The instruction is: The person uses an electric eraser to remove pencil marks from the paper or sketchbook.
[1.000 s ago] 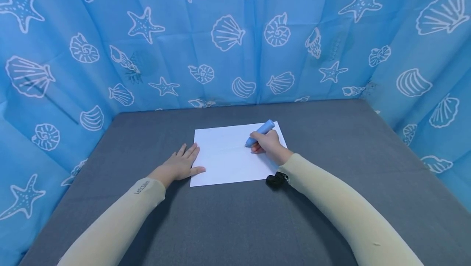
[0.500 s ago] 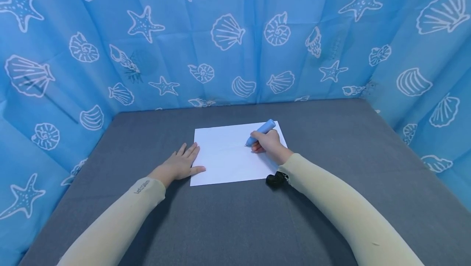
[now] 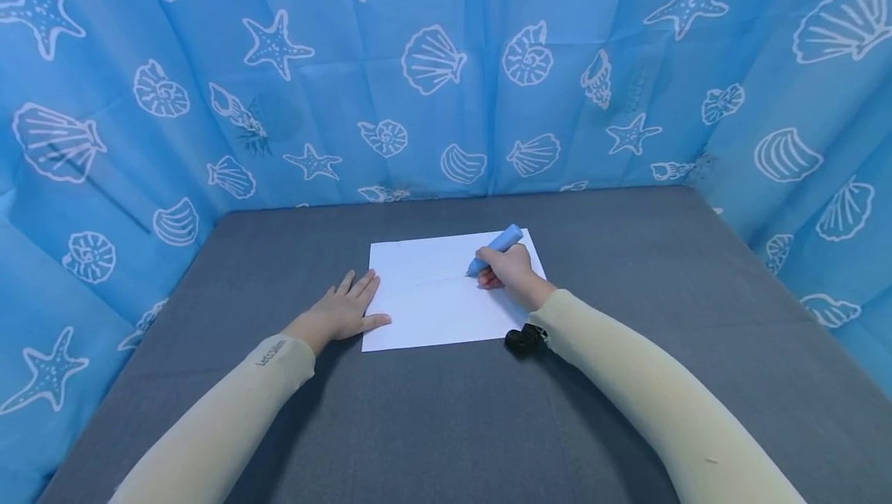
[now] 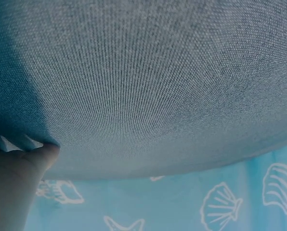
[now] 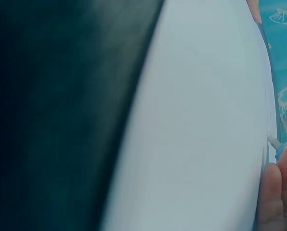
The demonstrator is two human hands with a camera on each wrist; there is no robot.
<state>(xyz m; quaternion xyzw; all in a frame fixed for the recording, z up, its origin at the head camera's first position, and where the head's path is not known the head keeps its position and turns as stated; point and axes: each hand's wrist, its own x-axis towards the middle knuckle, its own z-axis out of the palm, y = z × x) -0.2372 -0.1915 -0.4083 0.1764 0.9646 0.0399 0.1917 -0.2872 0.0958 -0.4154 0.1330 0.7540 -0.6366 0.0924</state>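
A white sheet of paper (image 3: pixel 425 314) lies on the grey cloth, slightly skewed. My left hand (image 3: pixel 343 312) rests flat with fingers spread over its left edge, the thumb on the sheet. At the right of the sheet, my right hand (image 3: pixel 512 270) grips a thick light-blue pen (image 3: pixel 503 241) slanted with its back end up and to the right. The pen's pale tip is at the paper, right of the middle, where a faint line runs off to the left. In the right wrist view, fingers (image 5: pixel 271 192) curl near the pen's tip (image 5: pixel 274 142).
Grey cloth (image 3: pixel 446 419) covers the table around the sheet. A blue curtain (image 3: pixel 446 117) with white shells and starfish stands behind and at both sides. Under the right wrist, a small black object (image 3: pixel 521 341) sits at the paper's lower right corner.
The pen's tip has crept very slightly to the right over the paper, with the right hand. My left hand stays in place on the sheet.
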